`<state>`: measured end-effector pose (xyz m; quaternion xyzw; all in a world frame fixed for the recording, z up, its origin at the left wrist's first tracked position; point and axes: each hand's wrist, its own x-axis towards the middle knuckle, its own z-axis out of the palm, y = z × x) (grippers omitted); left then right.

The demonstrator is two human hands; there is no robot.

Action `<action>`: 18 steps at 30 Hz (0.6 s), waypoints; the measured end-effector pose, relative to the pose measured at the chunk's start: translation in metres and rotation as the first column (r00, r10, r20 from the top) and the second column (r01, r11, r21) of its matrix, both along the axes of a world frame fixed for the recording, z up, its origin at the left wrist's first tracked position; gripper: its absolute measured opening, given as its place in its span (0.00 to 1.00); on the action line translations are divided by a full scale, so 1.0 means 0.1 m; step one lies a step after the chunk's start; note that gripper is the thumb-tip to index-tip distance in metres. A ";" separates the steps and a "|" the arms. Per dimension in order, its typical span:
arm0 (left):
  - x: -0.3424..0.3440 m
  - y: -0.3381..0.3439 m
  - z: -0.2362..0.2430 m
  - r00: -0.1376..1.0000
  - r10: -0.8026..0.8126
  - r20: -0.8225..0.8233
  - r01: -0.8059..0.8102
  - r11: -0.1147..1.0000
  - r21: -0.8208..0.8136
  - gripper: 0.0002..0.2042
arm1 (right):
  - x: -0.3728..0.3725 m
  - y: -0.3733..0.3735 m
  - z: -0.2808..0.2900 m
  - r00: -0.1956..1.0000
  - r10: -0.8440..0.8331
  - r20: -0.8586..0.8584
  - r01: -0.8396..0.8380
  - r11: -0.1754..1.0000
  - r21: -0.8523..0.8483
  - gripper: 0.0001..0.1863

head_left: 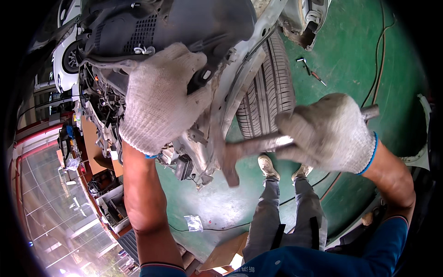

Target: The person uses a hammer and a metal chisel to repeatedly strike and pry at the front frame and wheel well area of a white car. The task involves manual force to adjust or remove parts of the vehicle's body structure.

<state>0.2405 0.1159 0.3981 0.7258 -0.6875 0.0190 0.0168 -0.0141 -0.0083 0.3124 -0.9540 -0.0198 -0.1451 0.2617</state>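
My right hand [330,131], in a white knitted glove, is closed round the handle of a hammer [229,164]. The hammer's metal head is smeared by motion and hangs beside the car's bare fender edge [233,104]. The handle's end sticks out behind my fist. My left hand [164,99], gloved alike, lies over the edge of the black plastic cowl panel [189,23], fingers bent and thumb pointing toward the fender. What it grips, if anything, is hidden under the glove.
A tyre [270,87] stands just right of the fender. Exposed engine-bay wiring [104,101] lies left of my left hand. On the green floor are a ratchet-like tool [303,65], a red-handled screwdriver [318,78], a cable [380,60] and a plastic bag [194,223].
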 end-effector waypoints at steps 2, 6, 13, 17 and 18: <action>0.00 0.00 0.00 1.000 -0.001 -0.016 0.001 1.000 0.004 0.15 | 0.02 -0.03 0.03 0.971 0.174 -0.164 -0.182 0.982 -0.041 0.22; 0.01 0.00 -0.02 0.998 0.011 -0.062 -0.012 1.000 -0.009 0.14 | 0.05 -0.19 -0.20 0.958 -0.281 0.056 0.281 0.960 0.016 0.21; 0.02 -0.06 0.09 0.986 0.092 -0.136 -0.072 0.987 0.146 0.20 | -0.36 0.08 -0.78 0.960 -0.276 0.050 0.250 0.922 0.296 0.20; 0.05 -0.04 0.11 0.997 -0.002 -0.076 0.012 0.991 0.134 0.19 | -0.38 0.24 -0.89 0.939 -0.341 0.032 0.287 0.834 0.471 0.16; 0.06 -0.04 0.10 0.999 -0.049 -0.021 0.051 0.992 0.117 0.19 | -0.37 0.26 -0.90 0.948 -0.314 -0.060 0.298 0.802 0.517 0.16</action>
